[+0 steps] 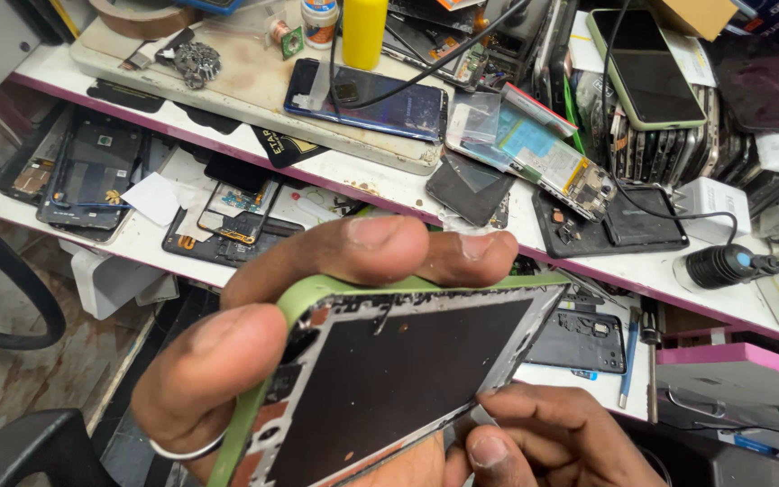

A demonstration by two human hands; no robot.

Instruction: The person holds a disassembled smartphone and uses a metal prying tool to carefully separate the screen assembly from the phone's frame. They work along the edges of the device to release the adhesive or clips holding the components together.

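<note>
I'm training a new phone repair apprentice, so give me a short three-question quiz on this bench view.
1. True or false: the left hand grips the green-framed phone with its opened, dark inner side facing up.
2. Which part of that phone does the right hand touch? A) the top edge B) the lower edge C) the camera corner
3. Fill in: the yellow bottle stands behind a dark phone that lies on the pale ____.

Key: 1 true; 2 B; 3 mat.
</note>
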